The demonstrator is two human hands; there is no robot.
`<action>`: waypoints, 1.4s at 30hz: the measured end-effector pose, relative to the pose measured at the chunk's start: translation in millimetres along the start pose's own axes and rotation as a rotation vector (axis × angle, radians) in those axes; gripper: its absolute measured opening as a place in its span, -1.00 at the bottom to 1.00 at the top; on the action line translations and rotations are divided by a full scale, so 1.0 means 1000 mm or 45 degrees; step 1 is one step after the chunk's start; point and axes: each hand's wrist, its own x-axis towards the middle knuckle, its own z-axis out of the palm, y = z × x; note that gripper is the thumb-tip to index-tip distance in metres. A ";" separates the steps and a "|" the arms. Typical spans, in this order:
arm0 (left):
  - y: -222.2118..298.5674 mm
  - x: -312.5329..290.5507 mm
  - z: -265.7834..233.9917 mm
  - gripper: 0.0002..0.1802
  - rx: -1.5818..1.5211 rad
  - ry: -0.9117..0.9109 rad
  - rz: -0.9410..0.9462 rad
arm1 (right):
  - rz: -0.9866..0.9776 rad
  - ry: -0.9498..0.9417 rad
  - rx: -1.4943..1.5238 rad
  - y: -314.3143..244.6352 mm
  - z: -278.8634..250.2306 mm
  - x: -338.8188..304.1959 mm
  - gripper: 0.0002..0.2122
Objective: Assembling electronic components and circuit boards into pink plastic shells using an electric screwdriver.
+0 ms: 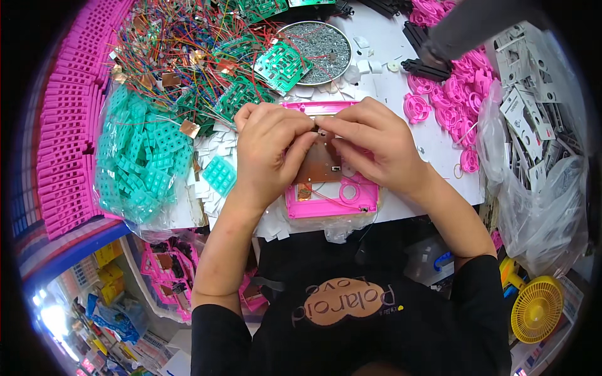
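A pink plastic casing (301, 207) lies open on the table in front of me. Over it is a brown circuit board (318, 164) with a small metal part near its lower right. My left hand (273, 141) is closed at the board's upper left, thumb and forefinger pinched together. From the other side my right hand (376, 138) meets it, fingertips also pinched near the board's top. Both sets of fingertips almost touch around a small dark spot; what they hold is hidden. Thin wires run out below the board, beside a pink ring (349, 192) in the casing.
Green circuit boards (282, 66) with tangled wires pile up at far left, beside a round tray of screws (320, 50). Bagged teal keypads (141, 150) lie left, a loose teal keypad (219, 175) nearer. Pink ring parts (461, 94) and bagged white-and-grey parts (527, 119) sit right.
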 end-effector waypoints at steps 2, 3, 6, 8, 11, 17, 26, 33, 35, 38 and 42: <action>0.001 -0.001 -0.002 -0.85 0.020 -0.039 0.020 | -0.034 0.010 -0.200 -0.003 -0.001 0.000 -0.61; 0.002 0.000 -0.002 -0.85 0.025 -0.050 0.024 | -0.019 0.001 -0.227 -0.003 -0.001 -0.001 -0.60; 0.005 0.002 -0.002 -0.86 0.018 -0.082 0.049 | 0.037 -0.042 -0.341 -0.003 -0.001 -0.002 -0.58; 0.007 0.004 -0.001 -0.86 -0.012 -0.098 0.081 | 0.088 -0.095 -0.457 0.000 -0.006 -0.003 -0.61; 0.007 0.002 -0.004 -0.86 0.002 -0.088 0.072 | 0.131 0.025 -0.621 0.030 -0.039 0.001 -0.63; 0.005 0.004 -0.002 -0.88 0.000 -0.147 -0.044 | 0.453 -0.337 -1.113 0.120 -0.112 0.001 -0.67; 0.003 -0.010 -0.006 -0.90 0.105 -0.106 -0.037 | 0.074 -0.121 -0.774 0.004 -0.075 0.011 -0.65; -0.001 -0.011 -0.010 -0.88 0.172 0.003 -0.035 | 0.083 -0.352 -0.476 -0.045 -0.006 0.010 -0.59; -0.003 -0.011 -0.014 -0.88 0.180 -0.024 -0.023 | 0.081 -0.231 -0.313 -0.039 -0.002 0.013 -0.55; -0.004 -0.012 -0.020 -0.88 0.179 -0.085 -0.004 | 0.215 -0.281 -0.279 -0.028 -0.022 0.001 -0.53; -0.005 0.001 -0.027 -0.86 0.142 -0.212 0.087 | 0.246 -0.383 -0.238 -0.025 -0.024 -0.013 -0.48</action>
